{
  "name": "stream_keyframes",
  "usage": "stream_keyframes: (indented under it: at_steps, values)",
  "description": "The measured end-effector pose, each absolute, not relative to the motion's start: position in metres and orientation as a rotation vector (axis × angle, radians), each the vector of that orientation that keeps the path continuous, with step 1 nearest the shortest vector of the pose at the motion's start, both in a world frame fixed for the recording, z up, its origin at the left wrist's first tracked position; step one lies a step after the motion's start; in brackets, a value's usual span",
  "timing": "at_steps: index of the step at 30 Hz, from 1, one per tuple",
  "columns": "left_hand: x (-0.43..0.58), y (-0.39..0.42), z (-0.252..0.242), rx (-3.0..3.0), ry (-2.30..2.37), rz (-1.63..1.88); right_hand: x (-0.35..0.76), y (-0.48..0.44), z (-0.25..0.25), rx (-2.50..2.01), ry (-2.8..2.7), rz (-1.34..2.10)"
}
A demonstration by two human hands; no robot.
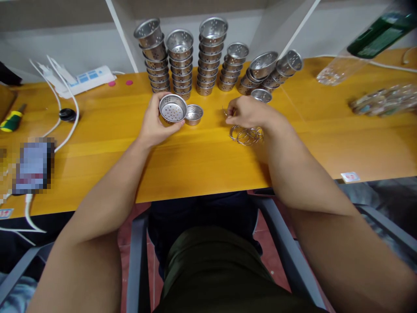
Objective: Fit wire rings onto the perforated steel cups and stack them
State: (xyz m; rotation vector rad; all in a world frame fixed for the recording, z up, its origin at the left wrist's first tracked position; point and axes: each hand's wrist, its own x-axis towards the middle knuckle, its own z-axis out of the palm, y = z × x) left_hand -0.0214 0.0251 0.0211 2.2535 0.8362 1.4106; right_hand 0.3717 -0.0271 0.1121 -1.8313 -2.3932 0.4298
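In the head view, my left hand (154, 121) is wrapped round a perforated metal strainer cup (173, 108), tilted so that its holed bottom shows. Just right of it, a smaller perforated cup (194, 114) rests on the table. My right hand (246, 112) pinches a thin piece of metal wire (224, 111), whose full shape my fingers hide. Below that hand lies a loose pile of thin wire rings (246, 135). Another single cup (261, 95) sits behind my right hand, partly covered by it.
Several stacks of strainer cups (208, 56) line the back of the wooden table (198, 169), the rightmost leaning. At left are a power strip (87, 81), white cables, a phone (32, 167) and a screwdriver (13, 119). A green-labelled bottle (374, 41) and plastic-wrapped items (384, 101) lie right.
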Motion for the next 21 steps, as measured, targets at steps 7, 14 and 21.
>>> stream_keyframes:
  at_steps: [7,14,21]
  values:
    - [-0.018,0.026,0.015,2.216,0.741,1.411,0.368,-0.018,0.091,-1.638,-2.019,0.89]
    - [-0.016,0.022,0.015,2.197,0.817,1.442,0.372,-0.007,0.079,-1.403,-1.774,0.962]
    - [-0.009,0.012,0.025,2.186,0.834,1.468,0.345,-0.02,0.087,-1.269,-1.631,0.947]
